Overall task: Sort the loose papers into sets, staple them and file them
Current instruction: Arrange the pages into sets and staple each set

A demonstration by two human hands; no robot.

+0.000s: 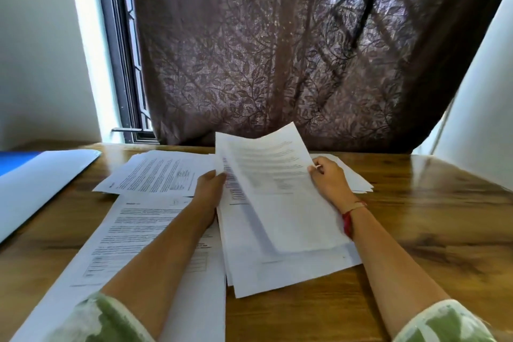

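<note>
We note a wooden surface strewn with papers. The left grip and right grip both grasp lifted sheets.

Wooden table: printed papers spread centre; white folder left edge.

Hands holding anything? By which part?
Right hand pinches the right edge of the lifted top sheet. Left hand grips the left edge of the raised sheets just beneath it.
</note>
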